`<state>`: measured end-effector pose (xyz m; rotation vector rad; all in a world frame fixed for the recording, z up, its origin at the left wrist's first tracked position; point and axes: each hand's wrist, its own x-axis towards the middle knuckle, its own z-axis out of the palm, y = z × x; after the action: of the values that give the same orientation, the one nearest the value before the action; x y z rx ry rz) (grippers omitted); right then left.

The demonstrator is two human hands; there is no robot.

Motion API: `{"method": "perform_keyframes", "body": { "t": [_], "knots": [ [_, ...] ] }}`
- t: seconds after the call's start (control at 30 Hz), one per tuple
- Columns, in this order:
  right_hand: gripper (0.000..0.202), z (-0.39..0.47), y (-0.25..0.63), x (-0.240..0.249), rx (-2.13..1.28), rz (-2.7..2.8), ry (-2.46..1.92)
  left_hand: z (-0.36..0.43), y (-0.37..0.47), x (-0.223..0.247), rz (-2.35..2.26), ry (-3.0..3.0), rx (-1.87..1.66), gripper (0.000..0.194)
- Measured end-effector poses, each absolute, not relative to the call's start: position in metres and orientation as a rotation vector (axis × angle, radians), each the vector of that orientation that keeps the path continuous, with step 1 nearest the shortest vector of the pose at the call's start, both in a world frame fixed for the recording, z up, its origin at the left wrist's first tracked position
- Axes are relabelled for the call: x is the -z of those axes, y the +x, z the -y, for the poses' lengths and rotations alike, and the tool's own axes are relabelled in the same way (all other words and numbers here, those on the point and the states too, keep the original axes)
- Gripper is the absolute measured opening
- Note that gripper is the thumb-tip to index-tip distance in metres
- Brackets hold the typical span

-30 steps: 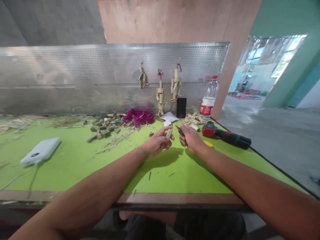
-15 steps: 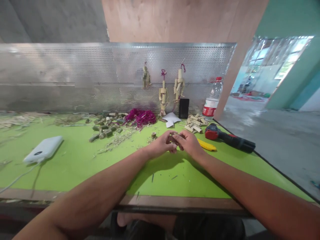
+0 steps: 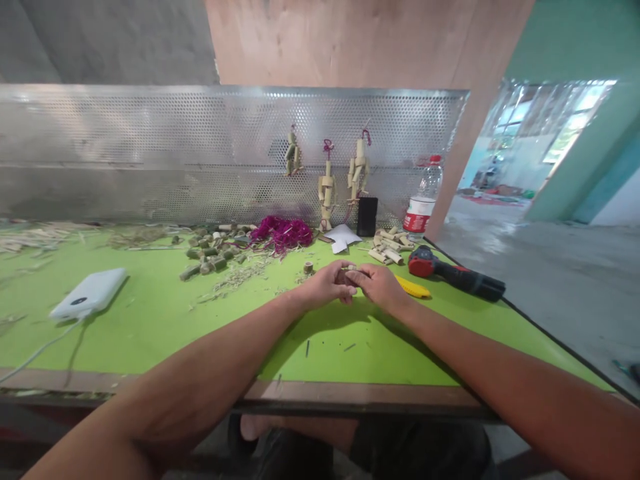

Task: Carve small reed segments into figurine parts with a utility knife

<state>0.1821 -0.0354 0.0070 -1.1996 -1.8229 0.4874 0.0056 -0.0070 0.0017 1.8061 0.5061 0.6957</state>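
My left hand (image 3: 334, 285) and my right hand (image 3: 376, 283) meet above the green tabletop, fingertips together. Both are closed, the fingers bent inward around something small that they mostly hide; I cannot make out what it is. Just left of the hands stands a short cut piece of stick (image 3: 308, 268). A yellow-handled tool (image 3: 413, 287), perhaps a cutter, lies beside my right wrist, partly covered by it. Behind the hands are a white paper (image 3: 342, 237) and a pile of peeled stick pieces (image 3: 389, 247).
A cordless power tool (image 3: 455, 275) lies at the right edge. Behind are a bottle (image 3: 421, 200), a black phone-like slab (image 3: 367, 217), purple string (image 3: 283, 235), bark-covered pieces (image 3: 207, 257) and hanging stick figures (image 3: 327, 190). A white power bank (image 3: 90, 293) with a cable lies left.
The view has shifted slightly. My hands stay together at nearly the same spot, with a small shift of the fingers. Nothing on the table has been moved.
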Motion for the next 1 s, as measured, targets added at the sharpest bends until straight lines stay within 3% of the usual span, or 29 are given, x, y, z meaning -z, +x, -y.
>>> {"method": "perform_keyframes", "body": {
  "t": [0.37,0.53,0.73,0.8,0.9,1.0],
  "knots": [
    [0.042,0.036,0.188,-0.007,-0.450,1.776,-1.234,0.007,0.009,0.003,-0.521,1.778,-0.743,0.051],
    [0.040,0.027,0.195,-0.006,-0.744,1.622,-1.195,0.012,0.007,-0.005,-0.484,1.742,-0.724,0.046],
    [0.045,0.021,0.202,-0.006,-1.551,1.166,-0.949,0.011,0.010,-0.009,-0.499,1.558,-1.002,0.025],
    [0.044,0.027,0.198,-0.006,-1.737,1.163,-0.903,0.010,0.011,-0.009,-0.589,1.622,-1.036,0.030],
    [0.043,0.035,0.190,-0.006,-1.874,1.141,-0.920,0.012,0.012,-0.011,-0.649,1.779,-1.016,0.040],
    [0.041,0.037,0.187,-0.006,-1.884,1.130,-0.937,0.013,0.013,-0.011,-0.696,1.794,-0.973,0.030]
  ]
}}
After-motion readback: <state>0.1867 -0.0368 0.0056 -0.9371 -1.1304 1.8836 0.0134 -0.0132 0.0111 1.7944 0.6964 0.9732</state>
